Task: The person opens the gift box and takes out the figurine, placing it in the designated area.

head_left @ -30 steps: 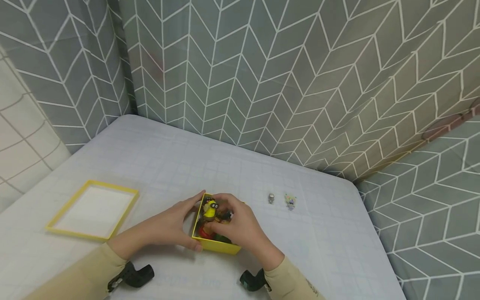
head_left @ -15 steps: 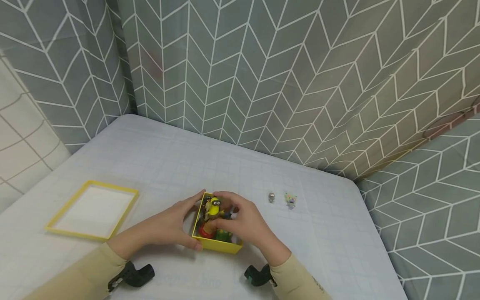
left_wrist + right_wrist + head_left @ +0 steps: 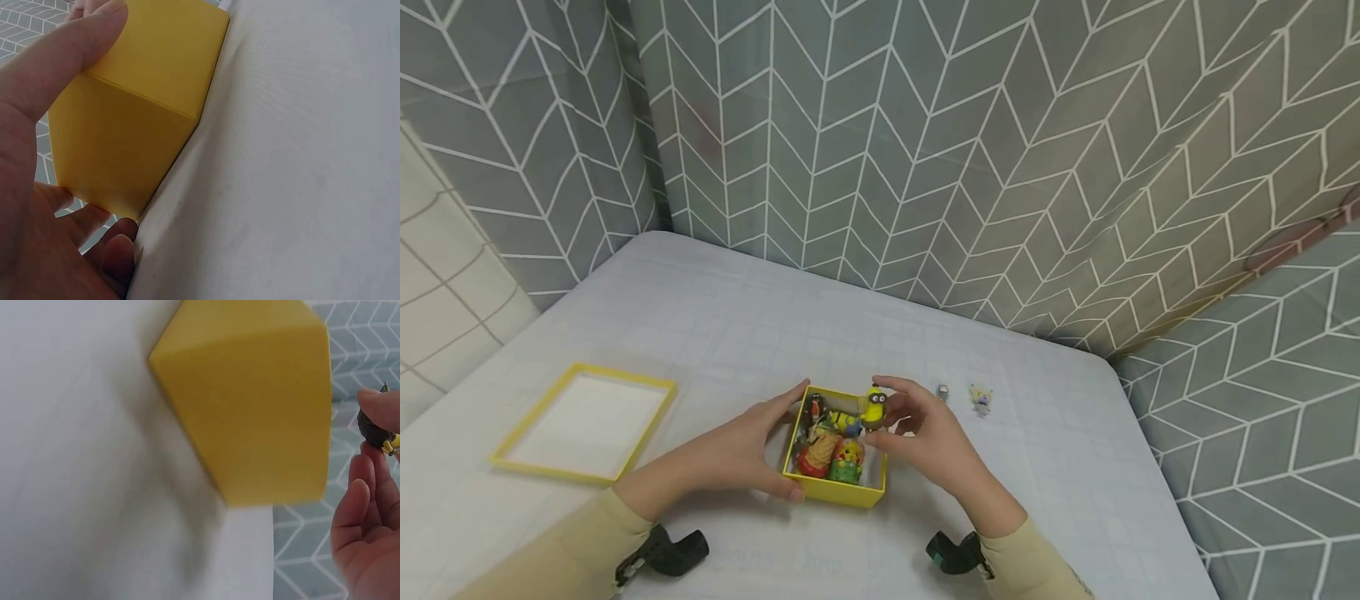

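Where the yellow-rimmed lid [image 3: 583,427] lies: lower left of the frame, flat on the table [image 3: 1060,467], just beside the left forearm, so that wrist should keep quiet to avoid nudging it.
Left hand [image 3: 737,454]: lower centre, gripping the left end of the yellow box [image 3: 835,492], thumb on the near wall, fingers bent round the far left corner; a light brace should do, firm enough to stop sliding without bowing the walls.
Crowded box: lower centre, resting on the table; the cone-shaped figure [image 3: 818,454], the yellow-and-blue figure [image 3: 846,423] and the green figure [image 3: 847,462] lie close together inside, so a straight lift is less likely to drag a neighbour out.
Goggle-eyed yellow figure [image 3: 875,408]: over the box's upper right corner, head up, seemingly above the rim; its dark base is worth carrying high enough not to catch.
Right hand [image 3: 936,433]: right of centre, fingers partly closed, pinching that figure between thumb and fingertips; a small, slippery body probably wants steady pressure and a slow wrist.
Small figures at right: the tiny grey figure [image 3: 943,392], just beside the fingertips, and the pale figure [image 3: 981,400] farther right; the knuckles should pass above both.
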`<state>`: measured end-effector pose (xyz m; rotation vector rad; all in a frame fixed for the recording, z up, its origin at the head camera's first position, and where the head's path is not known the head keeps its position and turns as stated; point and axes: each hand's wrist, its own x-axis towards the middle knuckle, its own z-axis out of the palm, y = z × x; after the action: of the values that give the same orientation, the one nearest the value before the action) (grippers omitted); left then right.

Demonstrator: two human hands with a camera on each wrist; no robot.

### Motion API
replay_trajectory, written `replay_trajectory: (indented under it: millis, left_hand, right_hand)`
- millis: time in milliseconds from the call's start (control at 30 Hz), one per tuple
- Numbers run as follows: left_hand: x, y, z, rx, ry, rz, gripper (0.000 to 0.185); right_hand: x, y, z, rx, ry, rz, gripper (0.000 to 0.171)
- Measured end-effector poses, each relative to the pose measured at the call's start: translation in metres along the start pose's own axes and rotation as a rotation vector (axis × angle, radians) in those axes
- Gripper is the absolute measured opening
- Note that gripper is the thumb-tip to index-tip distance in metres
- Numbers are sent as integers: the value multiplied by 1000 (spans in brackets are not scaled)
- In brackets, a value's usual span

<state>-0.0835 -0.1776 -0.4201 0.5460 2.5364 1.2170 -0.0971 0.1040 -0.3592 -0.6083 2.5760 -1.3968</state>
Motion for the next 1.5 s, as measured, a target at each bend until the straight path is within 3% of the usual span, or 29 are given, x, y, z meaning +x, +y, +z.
replay_trajectory:
  millis: [300,767,1500]
  left_hand:
    - [-2,1,-1,-13,-2,-20,141]
    - [-10,-4,1,-17,35,-17,141]
    - [-4,3,5,-17,8,22,139]
  right_hand:
    - [-15,24,-32,-49,102,82,68]
    - [-27,61,-74,-118,136,119,66]
    - [-44,121,-142,-308,178,316,70]
